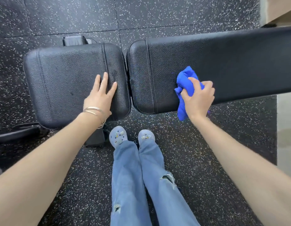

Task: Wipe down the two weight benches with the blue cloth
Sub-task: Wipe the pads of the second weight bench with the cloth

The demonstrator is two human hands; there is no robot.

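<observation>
A black padded weight bench lies across the view in two parts: a short seat pad (63, 82) on the left and a long back pad (231, 62) on the right, with a narrow gap between them. My left hand (100, 97) rests flat on the right part of the seat pad, fingers straight. My right hand (198, 98) grips a bunched blue cloth (185, 79) against the near edge of the long pad; part of the cloth hangs down over the edge. A second bench is not in view.
Black speckled rubber floor (141, 17) surrounds the bench. My legs in jeans and light blue clogs (117, 137) stand just in front of the gap. A black frame foot (95, 137) sits under the seat pad. A pale floor strip (286, 136) lies far right.
</observation>
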